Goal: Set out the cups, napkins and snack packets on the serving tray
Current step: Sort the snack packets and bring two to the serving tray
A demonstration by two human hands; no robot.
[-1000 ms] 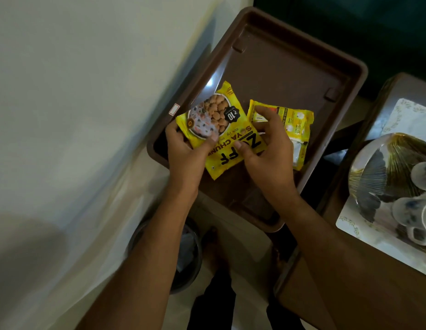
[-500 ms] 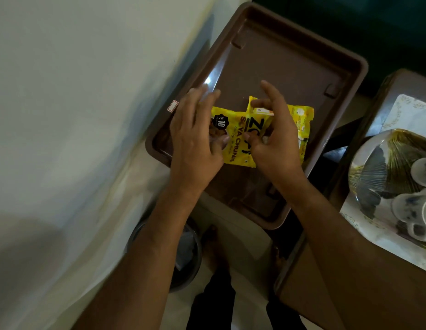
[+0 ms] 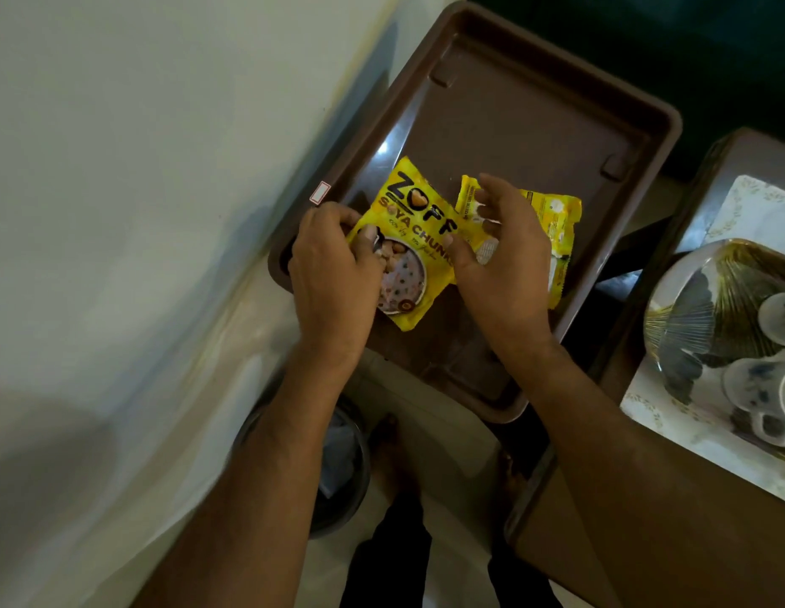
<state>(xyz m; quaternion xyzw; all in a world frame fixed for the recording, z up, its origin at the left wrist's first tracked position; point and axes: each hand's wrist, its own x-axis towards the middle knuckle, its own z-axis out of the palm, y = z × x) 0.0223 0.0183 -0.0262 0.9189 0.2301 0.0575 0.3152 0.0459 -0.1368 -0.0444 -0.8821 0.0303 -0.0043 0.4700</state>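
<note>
A brown serving tray stands against the wall. Two yellow snack packets lie in it side by side. The soya chunks packet is on the left, face up with its logo toward the far end. My left hand grips its left edge with curled fingers. The second packet lies to the right, partly hidden under my right hand. That hand hovers with fingers spread, its thumb at the first packet's right edge. White cups sit on a table at the far right.
A pale wall runs along the tray's left side. The wooden table at the right carries a white patterned mat and a gold-patterned glass plate under the cups. A dark round bin stands on the floor below.
The soya chunks packet has been turned round, logo now at the far end, and laid down left of the other packet. My right hand's fingers have spread apart.
</note>
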